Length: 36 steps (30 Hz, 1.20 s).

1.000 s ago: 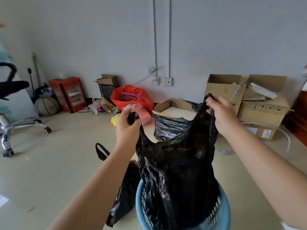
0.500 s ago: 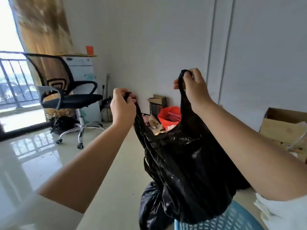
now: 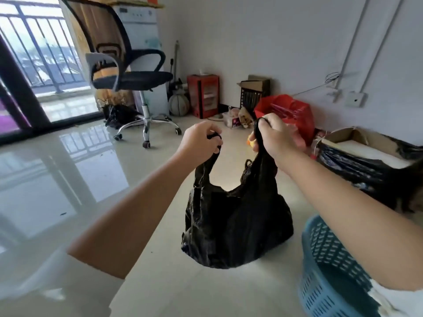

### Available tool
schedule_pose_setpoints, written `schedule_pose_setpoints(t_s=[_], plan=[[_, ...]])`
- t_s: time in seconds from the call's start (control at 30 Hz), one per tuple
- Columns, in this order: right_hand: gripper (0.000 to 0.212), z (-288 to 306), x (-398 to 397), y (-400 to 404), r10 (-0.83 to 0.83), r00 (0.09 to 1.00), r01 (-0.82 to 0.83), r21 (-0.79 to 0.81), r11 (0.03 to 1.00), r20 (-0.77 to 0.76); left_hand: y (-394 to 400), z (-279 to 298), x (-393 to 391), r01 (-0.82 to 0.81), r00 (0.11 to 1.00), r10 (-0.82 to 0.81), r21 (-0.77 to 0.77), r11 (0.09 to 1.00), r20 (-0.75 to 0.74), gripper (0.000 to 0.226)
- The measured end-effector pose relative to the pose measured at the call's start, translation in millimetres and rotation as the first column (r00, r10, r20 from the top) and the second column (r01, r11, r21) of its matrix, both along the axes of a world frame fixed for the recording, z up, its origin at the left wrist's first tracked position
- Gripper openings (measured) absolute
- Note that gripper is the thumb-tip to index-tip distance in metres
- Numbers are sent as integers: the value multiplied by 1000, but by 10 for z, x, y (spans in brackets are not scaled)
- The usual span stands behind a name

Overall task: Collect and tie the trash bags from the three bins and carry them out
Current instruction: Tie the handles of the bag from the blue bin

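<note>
I see the black trash bag (image 3: pixel 238 225) out of the blue bin (image 3: pixel 329 266), just left of it. My left hand (image 3: pixel 201 143) grips 1 handle, my right hand (image 3: pixel 277 139) grips the other. Handles stand apart above the bag, ready to cross.

The glossy pale tile floor (image 3: pixel 68 179) carries everything here. My black plastic trash bag (image 3: pixel 238 225) rests on it, just beside the blue perforated plastic bin (image 3: pixel 329 266). Farther off stand a black mesh office chair (image 3: pixel 128 74) on its wheels, a red cabinet-like box (image 3: pixel 203 94), a round ball (image 3: pixel 179 105) and an open cardboard box (image 3: pixel 357 145).
</note>
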State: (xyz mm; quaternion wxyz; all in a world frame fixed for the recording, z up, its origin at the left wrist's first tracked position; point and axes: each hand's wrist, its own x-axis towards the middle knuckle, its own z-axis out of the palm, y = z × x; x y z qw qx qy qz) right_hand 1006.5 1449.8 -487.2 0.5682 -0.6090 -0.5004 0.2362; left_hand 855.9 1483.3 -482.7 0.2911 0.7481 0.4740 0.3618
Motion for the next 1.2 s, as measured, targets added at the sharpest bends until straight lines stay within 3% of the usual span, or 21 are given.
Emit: schedule_pose_setpoints(t_s=[0.23, 0.33, 0.4, 0.43, 0.53, 0.57, 0.6, 0.73, 0.77, 0.8, 0.87, 0.97, 1.0, 1.07, 1.1, 1.13, 1.2], plan=[[30, -1063, -413, 157, -21, 999, 17, -186, 982, -25, 424, -1213, -623, -58, 995, 58, -8, 998, -76, 34], [25, -1303, -542, 276, -60, 994, 43, -164, 985, -96, 602, -1608, -859, -37, 989, 50, -88, 995, 143, 64], [10, -1411, -589, 321, -3, 996, -16, -193, 981, -94, 626, -1760, -1010, -50, 931, 116, -191, 980, 347, 94], [15, -1456, -588, 324, 38, 995, -58, -227, 972, -91, 619, -1828, -1076, -64, 914, 145, -219, 974, 378, 104], [121, -1627, -489, 320, 201, 980, -183, -372, 910, 10, 545, -2043, -1219, -70, 967, 128, -250, 966, 222, 119], [140, -1673, -489, 309, 238, 971, -203, -421, 884, 32, 538, -2113, -1245, -57, 982, 103, -276, 960, 156, 120], [147, -1729, -491, 299, 266, 962, -212, -459, 862, 55, 563, -2180, -1258, -41, 991, 76, -305, 951, 106, 120], [122, -1903, -497, 214, 143, 990, -131, -462, 877, -10, 751, -2283, -1207, 146, 981, -181, -353, 924, -67, 128], [127, -1905, -486, 178, 133, 991, -131, -456, 880, -29, 759, -2277, -1168, 226, 958, -272, -353, 908, -87, 133], [135, -1904, -469, 133, 166, 986, -161, -474, 865, -31, 750, -2259, -1138, 300, 935, -348, -360, 884, -75, 141], [128, -1922, -453, 80, 281, 959, -223, -552, 803, 22, 736, -2247, -1108, 373, 905, -422, -381, 846, -52, 150], [121, -2057, -442, 75, 352, 932, -205, -668, 715, 91, 689, -2324, -1048, 353, 835, -460, -349, 868, -301, 149], [112, -2145, -415, 90, 360, 928, -209, -665, 717, 97, 659, -2364, -1011, 336, 801, -437, -297, 894, -409, 143], [69, -2299, -387, 135, 345, 931, -202, -619, 759, 119, 611, -2425, -937, 336, 758, -404, -224, 915, -512, 125], [49, -2344, -386, 152, 307, 943, -173, -594, 785, 131, 604, -2455, -907, 371, 745, -415, -193, 908, -522, 104], [37, -2355, -395, 161, 258, 960, -154, -566, 810, 106, 604, -2497, -897, 400, 754, -427, -166, 901, -500, 75], [23, -2321, -398, 174, 116, 989, -147, -500, 853, -92, 617, -2561, -902, 354, 879, -397, -197, 914, -264, 31]])
